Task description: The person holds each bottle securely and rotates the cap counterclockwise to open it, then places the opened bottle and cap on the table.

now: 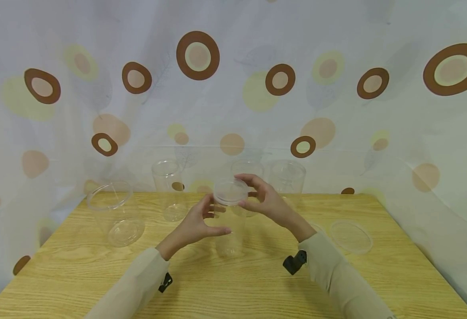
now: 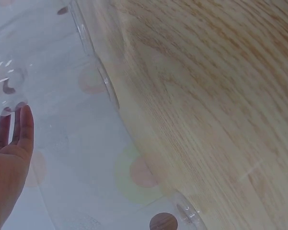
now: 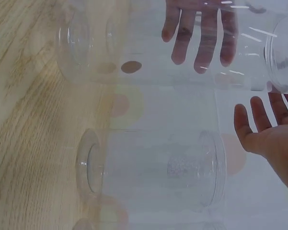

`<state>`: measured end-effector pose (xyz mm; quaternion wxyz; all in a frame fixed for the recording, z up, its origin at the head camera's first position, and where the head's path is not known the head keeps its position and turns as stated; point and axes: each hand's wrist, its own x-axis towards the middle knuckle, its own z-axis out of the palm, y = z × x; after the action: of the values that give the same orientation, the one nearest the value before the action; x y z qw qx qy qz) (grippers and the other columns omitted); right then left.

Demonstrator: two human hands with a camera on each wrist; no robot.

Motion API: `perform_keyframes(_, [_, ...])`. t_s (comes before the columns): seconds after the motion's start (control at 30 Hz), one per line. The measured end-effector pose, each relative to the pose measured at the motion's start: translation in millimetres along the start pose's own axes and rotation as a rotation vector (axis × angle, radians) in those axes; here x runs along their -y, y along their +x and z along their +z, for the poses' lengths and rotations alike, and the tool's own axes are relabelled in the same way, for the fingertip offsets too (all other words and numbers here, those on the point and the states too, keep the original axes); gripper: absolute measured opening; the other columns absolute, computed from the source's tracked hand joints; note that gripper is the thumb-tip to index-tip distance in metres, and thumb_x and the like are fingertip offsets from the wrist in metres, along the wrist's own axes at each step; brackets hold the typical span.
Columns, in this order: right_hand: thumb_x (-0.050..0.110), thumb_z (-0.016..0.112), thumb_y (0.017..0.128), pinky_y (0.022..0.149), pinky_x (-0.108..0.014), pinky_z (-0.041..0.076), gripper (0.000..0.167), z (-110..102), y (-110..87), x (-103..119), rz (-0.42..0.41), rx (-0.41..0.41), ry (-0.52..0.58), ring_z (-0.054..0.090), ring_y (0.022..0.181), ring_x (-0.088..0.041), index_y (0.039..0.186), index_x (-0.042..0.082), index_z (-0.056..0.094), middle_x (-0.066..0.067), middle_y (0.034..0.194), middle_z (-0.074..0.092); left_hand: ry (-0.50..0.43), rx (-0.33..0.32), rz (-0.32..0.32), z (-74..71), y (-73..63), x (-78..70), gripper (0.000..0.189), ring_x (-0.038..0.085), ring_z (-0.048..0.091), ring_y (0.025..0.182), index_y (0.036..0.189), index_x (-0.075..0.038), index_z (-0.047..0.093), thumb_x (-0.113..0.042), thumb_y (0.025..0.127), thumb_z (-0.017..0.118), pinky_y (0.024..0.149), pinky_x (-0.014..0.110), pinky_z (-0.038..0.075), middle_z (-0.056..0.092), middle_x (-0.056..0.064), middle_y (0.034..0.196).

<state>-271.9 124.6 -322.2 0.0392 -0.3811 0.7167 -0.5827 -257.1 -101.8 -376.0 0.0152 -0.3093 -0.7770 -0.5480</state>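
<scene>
A tall clear plastic jar (image 1: 230,241) stands upright at the middle of the table. Over its mouth lies a round clear lid (image 1: 230,191); whether it is fully seated cannot be made out. My left hand (image 1: 193,223) is round the jar's left side, thumb in front and fingers behind. Through the clear wall in the right wrist view, those fingers (image 3: 208,40) look nearly straight. At the top right, my right hand (image 1: 271,201) holds the lid's edge between thumb and forefinger. The other right-hand fingers (image 3: 244,122) spread beside the rim in the right wrist view.
Wide clear jars stand at left (image 1: 125,232) and back right (image 1: 297,177). Narrower jars stand at back left (image 1: 169,192) and behind the middle jar (image 1: 247,167). A loose clear lid (image 1: 350,237) lies at right on the wooden table (image 1: 233,292); a patterned sheet (image 1: 233,110) hangs behind.
</scene>
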Motion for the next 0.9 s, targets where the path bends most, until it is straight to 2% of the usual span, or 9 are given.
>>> perform_keyframes(0.13, [0.02, 0.062, 0.088, 0.101, -0.049, 0.034, 0.061, -6.3, 1.1, -0.9, 0.013, 0.086, 0.075, 0.04, 0.122, -0.019, 0.14, 0.013, 0.032, -0.007, 0.14, 0.036, -0.002, 0.003, -0.002, 0.5, 0.0, 0.0, 0.077, 0.023, 0.054, 0.111, 0.133, -0.02, 0.037, -0.013, 0.069, 0.08, 0.091, 0.049, 0.045, 0.051, 0.006, 0.122])
perform_keyframes(0.27, [0.02, 0.062, 0.088, 0.102, -0.05, 0.032, 0.063, -7.9, 1.1, -0.7, 0.009, 0.102, 0.085, 0.038, 0.124, -0.02, 0.141, 0.013, 0.03, -0.007, 0.142, 0.034, -0.004, 0.003, -0.014, 0.5, 0.1, -0.7, 0.078, 0.025, 0.054, 0.111, 0.133, -0.02, 0.037, -0.015, 0.069, 0.08, 0.092, 0.049, 0.044, 0.051, 0.006, 0.123])
perform_keyframes(0.37, [0.022, 0.064, 0.086, 0.103, -0.049, 0.031, 0.064, -6.7, 0.1, -0.9, 0.01, 0.06, 0.059, 0.036, 0.126, -0.021, 0.141, 0.014, 0.031, -0.006, 0.142, 0.034, 0.0, 0.002, -0.016, -0.1, -0.1, -1.3, 0.078, 0.026, 0.054, 0.112, 0.133, -0.019, 0.036, -0.017, 0.069, 0.08, 0.092, 0.05, 0.044, 0.05, 0.008, 0.124])
perform_keyframes(0.47, [0.02, 0.066, 0.084, 0.102, -0.05, 0.031, 0.064, -2.9, -1.9, -0.9, 0.007, -0.015, 0.03, 0.035, 0.127, -0.023, 0.139, 0.014, 0.033, -0.007, 0.14, 0.036, -0.005, -0.002, -0.015, -0.6, -0.4, -0.8, 0.078, 0.026, 0.054, 0.112, 0.133, -0.019, 0.036, -0.019, 0.069, 0.08, 0.092, 0.051, 0.043, 0.05, 0.01, 0.125])
perform_keyframes(0.7, [0.012, 0.072, 0.078, 0.098, -0.051, 0.035, 0.064, 11.9, -5.7, 1.0, 0.009, -0.195, -0.067, 0.04, 0.121, -0.023, 0.133, 0.014, 0.039, -0.015, 0.132, 0.043, -0.008, -0.006, -0.018, -0.6, -0.2, -0.8, 0.077, 0.025, 0.054, 0.112, 0.133, -0.022, 0.036, -0.018, 0.07, 0.08, 0.094, 0.051, 0.042, 0.051, 0.005, 0.124])
perform_keyframes(0.9, [0.013, 0.074, 0.076, 0.096, -0.05, 0.037, 0.062, 17.7, -4.7, 1.9, 0.013, -0.238, -0.102, 0.043, 0.117, -0.023, 0.13, 0.014, 0.041, -0.01, 0.128, 0.047, -0.02, -0.007, -0.008, -0.4, -0.1, -1.9, 0.08, 0.026, 0.054, 0.111, 0.134, -0.022, 0.036, -0.017, 0.069, 0.081, 0.093, 0.053, 0.042, 0.051, 0.005, 0.124])
